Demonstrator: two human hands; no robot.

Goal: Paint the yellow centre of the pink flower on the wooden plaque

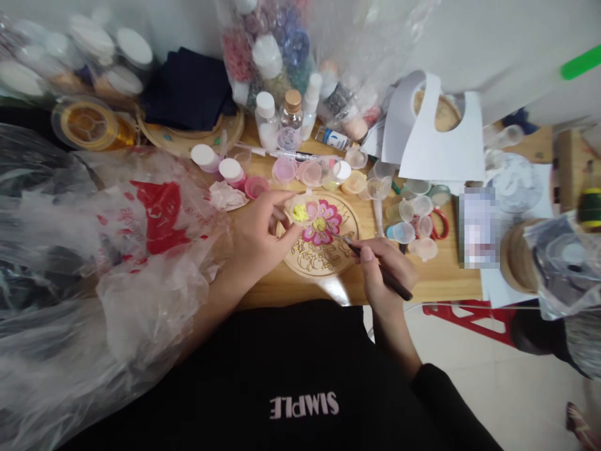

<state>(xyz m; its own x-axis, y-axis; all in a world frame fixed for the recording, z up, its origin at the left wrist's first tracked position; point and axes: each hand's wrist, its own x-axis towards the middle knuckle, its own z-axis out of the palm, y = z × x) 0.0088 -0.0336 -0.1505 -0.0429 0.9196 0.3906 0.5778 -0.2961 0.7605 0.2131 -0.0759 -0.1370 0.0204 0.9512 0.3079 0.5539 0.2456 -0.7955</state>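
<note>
A round wooden plate (338,266) lies on the table in front of me, bearing a pink flower (331,220) with a yellow centre and gold wire outlines below it. My left hand (267,228) pinches a small clear cup (300,213) with yellow material in it, over the plate's upper left. Between the thumb and fingers of my right hand (382,269) is a thin dark-handled tool (392,282). Its fine tip points at the plate, right of the flower; whether it touches the surface I cannot tell.
Small cups of colours (310,172) line the plate's far side, with red-handled scissors (440,224) among more cups at right. Bottles (266,119) stand behind. A crumpled plastic bag (159,219) spreads at left. A phone-like blurred object (479,228) and wire spool (89,123) lie farther out.
</note>
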